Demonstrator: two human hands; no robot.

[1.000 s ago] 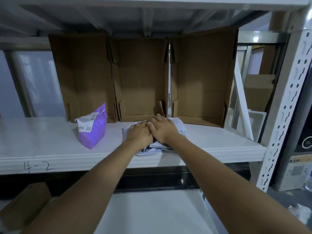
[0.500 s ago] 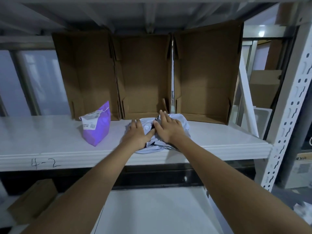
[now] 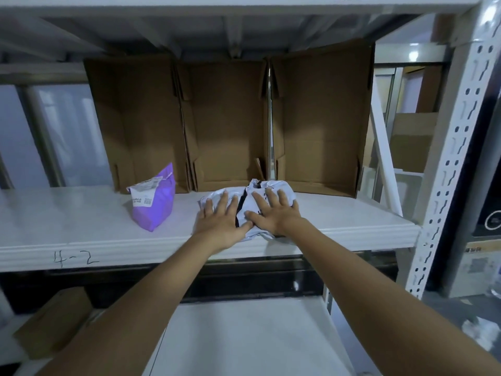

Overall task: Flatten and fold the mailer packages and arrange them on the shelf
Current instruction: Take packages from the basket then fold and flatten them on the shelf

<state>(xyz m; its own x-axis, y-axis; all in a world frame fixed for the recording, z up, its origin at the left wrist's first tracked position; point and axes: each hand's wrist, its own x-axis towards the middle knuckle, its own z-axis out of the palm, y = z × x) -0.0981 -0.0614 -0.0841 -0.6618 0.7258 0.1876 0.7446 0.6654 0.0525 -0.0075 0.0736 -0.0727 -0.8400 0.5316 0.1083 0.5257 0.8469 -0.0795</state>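
Hands first: the left hand (image 3: pixel 221 222) is flat, palm down, fingers straight and a bit spread, pressing on the left part of the white mailer (image 3: pixel 259 196). The right hand (image 3: pixel 273 215) does the same on the right part, fingers fanned out, thumb pointing in toward the left hand's thumb, and the two thumbs are nearly touching. So neither grip is curled round anything, just flat palms pushing down.

That white mailer is crumpled, light grey-white plastic with a dark strip showing in the gap between the hands. It lies on the white shelf (image 3: pixel 352 221), close to the front edge, and its far end is just in front of the cardboard at the back.

Off to the left, well apart from the hands, a purple mailer (image 3: pixel 157 204) stands upright on the same shelf with a white shipping label on its upper left face.

Behind both, three open cardboard boxes (image 3: pixel 227 126) stand side by side on their sides, open faces toward the camera, filling the back of the shelf.

"4-2" is handwritten on the shelf's front lip (image 3: pixel 74 259) at the left. A perforated white upright (image 3: pixel 450 164) holds the rack at the right. Below left, on the lower level, there's a brown cardboard piece (image 3: pixel 54 321).
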